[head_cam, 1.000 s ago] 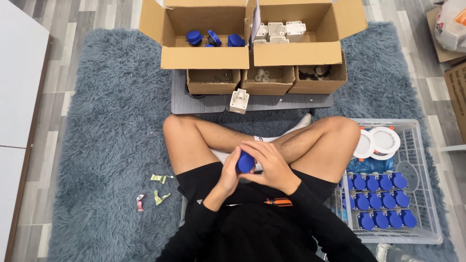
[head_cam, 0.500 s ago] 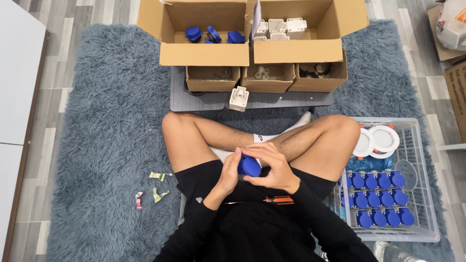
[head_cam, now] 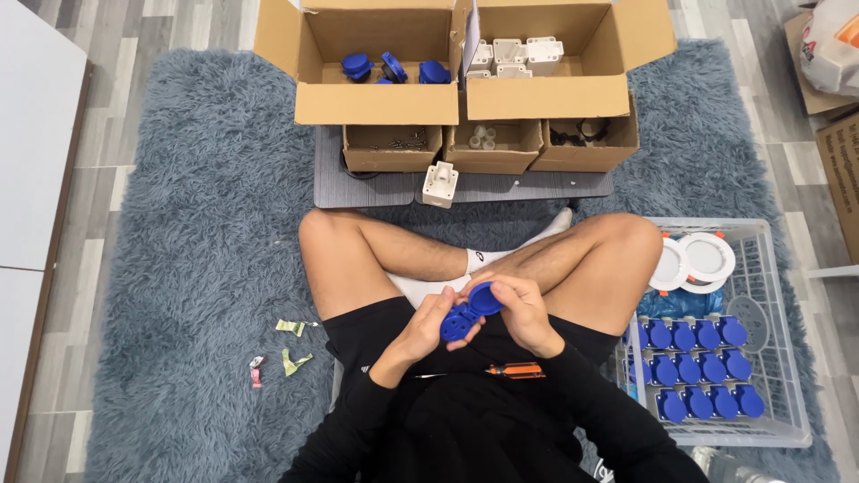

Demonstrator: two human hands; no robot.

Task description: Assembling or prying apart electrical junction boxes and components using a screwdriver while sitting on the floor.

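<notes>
Both hands, left (head_cam: pixel 422 329) and right (head_cam: pixel 521 309), are gripping a blue socket (head_cam: pixel 469 311) over the lap, left of the basket (head_cam: pixel 777 358); it looks light, stiff plastic, best pinched at its rim.

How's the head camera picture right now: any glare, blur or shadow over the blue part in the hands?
Head view: light is even and soft, with no glare. The blue part is sharp, held between the left hand and right hand; only faint shadow lies under the fingers. The boxes at the top lean outward a little from lens distortion. The white basket is in focus.
</notes>
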